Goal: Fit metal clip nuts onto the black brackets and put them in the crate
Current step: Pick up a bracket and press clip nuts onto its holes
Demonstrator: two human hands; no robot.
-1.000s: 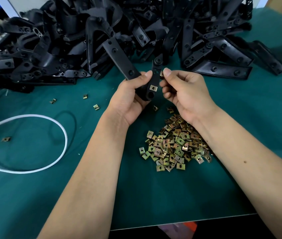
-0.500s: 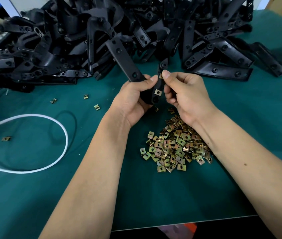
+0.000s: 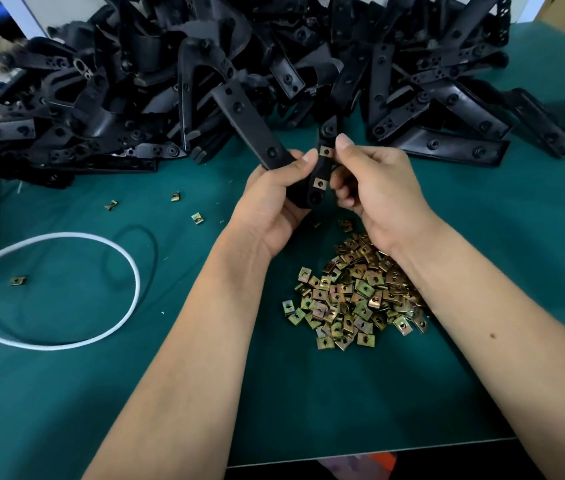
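Above the nut pile, the left hand grips the upright bracket while the right hand pinches a clip nut onto its upper end.

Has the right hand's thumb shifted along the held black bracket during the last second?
Cannot tell: the right hand keeps its thumb at the upper brass clip nut on the black plastic bracket, and the camera shifted against the pile of loose brass clip nuts.
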